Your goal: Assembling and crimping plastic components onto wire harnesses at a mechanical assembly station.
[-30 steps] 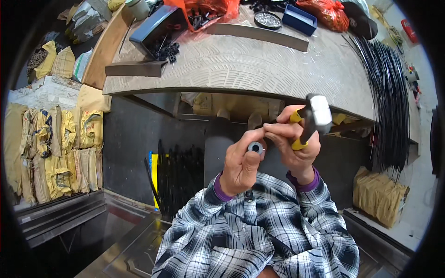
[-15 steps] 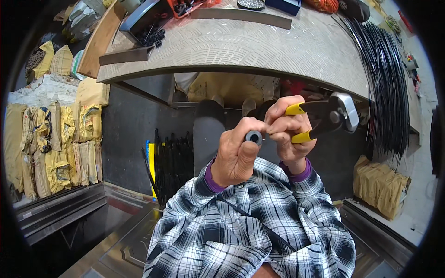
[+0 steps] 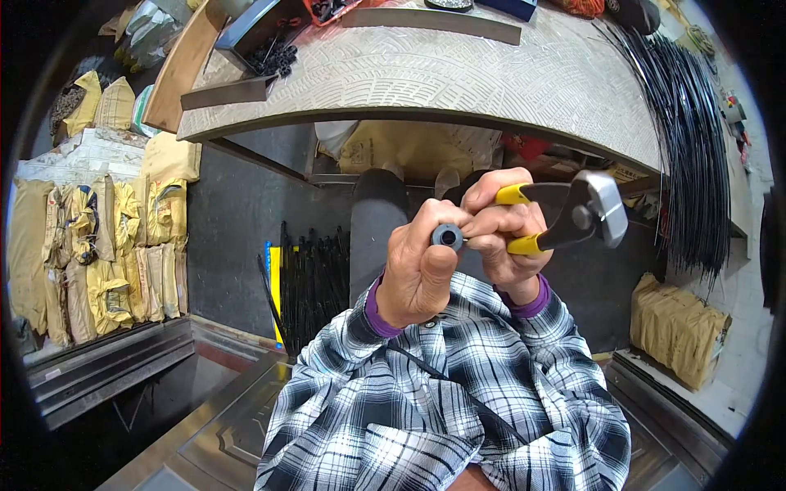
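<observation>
My left hand is gripping a dark tube with its round, hollow end facing up at me, my fingers closing around it and my thumb lying just below the opening. My right hand is holding yellow-handled cutters, the grips standing apart and the metal head pointing away to the right. Its thumb and forefinger are meeting my left fingers just beside the tube; whatever they may be pinching there is too small to tell. Purple cuffs are showing at my wrists, below the plaid sleeves.

Farther down on the left, black strips are lying beside a yellow strip. Beyond my hands the workbench is stretching across, a flat bar resting near its far side. Long black rods are hanging over its right end, and wrapped packages are standing in rows far left.
</observation>
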### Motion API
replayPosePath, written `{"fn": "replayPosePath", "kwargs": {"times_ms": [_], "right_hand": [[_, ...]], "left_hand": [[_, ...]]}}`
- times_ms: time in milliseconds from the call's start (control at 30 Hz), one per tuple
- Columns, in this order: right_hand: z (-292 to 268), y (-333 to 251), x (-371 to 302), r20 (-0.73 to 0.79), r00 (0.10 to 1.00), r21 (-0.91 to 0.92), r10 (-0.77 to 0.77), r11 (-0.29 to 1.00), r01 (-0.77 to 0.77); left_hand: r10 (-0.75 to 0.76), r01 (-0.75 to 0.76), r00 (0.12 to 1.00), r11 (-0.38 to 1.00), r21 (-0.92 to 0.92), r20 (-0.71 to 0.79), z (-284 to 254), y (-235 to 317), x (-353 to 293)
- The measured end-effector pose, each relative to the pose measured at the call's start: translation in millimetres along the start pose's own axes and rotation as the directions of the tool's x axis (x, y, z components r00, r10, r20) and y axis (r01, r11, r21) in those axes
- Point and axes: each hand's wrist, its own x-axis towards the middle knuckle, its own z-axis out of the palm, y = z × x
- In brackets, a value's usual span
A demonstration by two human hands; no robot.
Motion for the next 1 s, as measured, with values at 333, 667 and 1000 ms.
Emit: {"fn": "replayPosePath", "kwargs": {"times_ms": [333, 667, 1000], "right_hand": [[7.7, -2.3, -6.6, -0.019, 0.998, 0.068, 0.058, 0.996, -0.056], [25.1, -5.2, -3.0, -0.058, 0.997, -0.051, 0.047, 0.997, -0.050], [-23.5, -3.1, 8.4, 0.454, 0.879, -0.605, 0.147, 0.775, 0.183]], "left_hand": [[-0.007, 0.005, 0.997, 1.000, -0.029, -0.075, -0.7, -3.6, -3.8], [0.042, -0.029, 0.987, 0.996, 0.088, -0.155, -7.6, -8.3, -8.0], [-0.058, 0.033, 0.970, 0.993, -0.111, -0.234, -46.9, -31.7, -21.8]]}}
